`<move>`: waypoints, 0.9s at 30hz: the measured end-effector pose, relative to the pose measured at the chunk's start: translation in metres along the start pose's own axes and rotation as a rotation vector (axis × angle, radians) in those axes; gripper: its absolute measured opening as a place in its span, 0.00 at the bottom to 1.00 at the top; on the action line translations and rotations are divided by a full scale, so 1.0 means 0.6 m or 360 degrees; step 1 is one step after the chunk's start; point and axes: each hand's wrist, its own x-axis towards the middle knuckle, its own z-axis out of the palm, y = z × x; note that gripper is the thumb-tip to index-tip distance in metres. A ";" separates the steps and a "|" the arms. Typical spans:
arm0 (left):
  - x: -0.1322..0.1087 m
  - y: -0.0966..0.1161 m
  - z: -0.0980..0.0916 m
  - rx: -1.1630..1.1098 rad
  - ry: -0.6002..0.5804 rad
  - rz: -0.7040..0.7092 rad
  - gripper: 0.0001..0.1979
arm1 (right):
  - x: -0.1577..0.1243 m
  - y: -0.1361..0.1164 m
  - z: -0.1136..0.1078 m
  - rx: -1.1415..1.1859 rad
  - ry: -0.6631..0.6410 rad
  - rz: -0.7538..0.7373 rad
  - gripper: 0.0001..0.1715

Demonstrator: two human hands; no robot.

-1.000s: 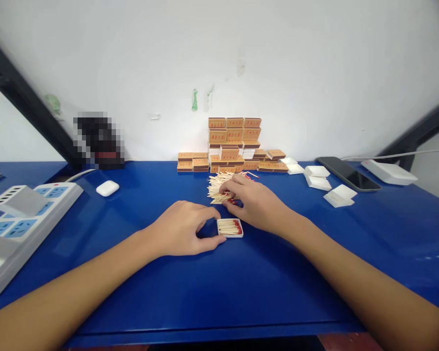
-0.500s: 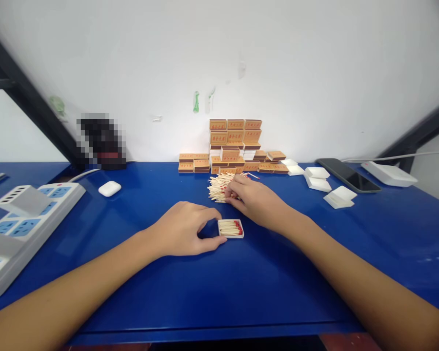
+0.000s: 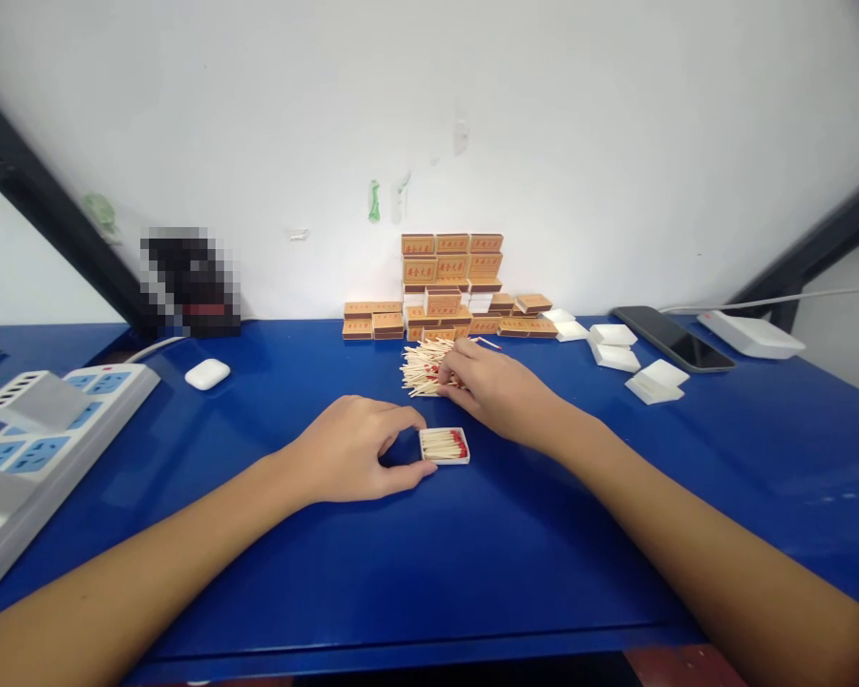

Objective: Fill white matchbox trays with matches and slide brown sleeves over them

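Note:
A small white matchbox tray (image 3: 445,461) lies on the blue table, filled with red-tipped matches in a row. My left hand (image 3: 358,447) grips its left end, thumb at the near corner and index finger at the far corner. Beyond the tray spreads a loose pile of matches (image 3: 422,367). At the pile's right side is my right hand (image 3: 491,386), its thumb and fingers pinched together on matches; how many they hold is hidden.
Stacked matchboxes (image 3: 450,269) stand against the wall behind the pile. Several white trays (image 3: 614,358), a phone (image 3: 673,339) and a white flat box (image 3: 751,336) lie to the right. A white earbud case (image 3: 207,374) and a power strip (image 3: 78,458) are on the left.
The camera view has shifted slightly, moving everything a little to the left in the picture. My left hand stays at the tray, and my right fingers stay in the match pile with hardly any movement.

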 end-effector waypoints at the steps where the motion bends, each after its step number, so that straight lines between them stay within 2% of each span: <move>1: 0.000 0.000 0.000 -0.0001 -0.0001 0.0002 0.13 | 0.001 0.000 0.000 0.0012 -0.0010 0.0009 0.03; 14: 0.000 -0.003 0.003 -0.0002 0.0024 0.0015 0.14 | 0.003 0.004 -0.002 0.0089 -0.0070 0.0030 0.05; 20: 0.000 -0.005 0.004 0.0012 0.0056 0.0006 0.14 | -0.008 -0.007 -0.032 0.0453 -0.0009 -0.0017 0.07; 23: 0.000 -0.006 0.005 0.0019 0.0068 0.0020 0.14 | -0.017 -0.020 -0.042 0.0582 -0.0168 -0.0060 0.07; 27: -0.001 -0.008 0.006 0.0032 0.0088 0.0017 0.13 | -0.023 -0.029 -0.047 0.0544 -0.0334 -0.0084 0.07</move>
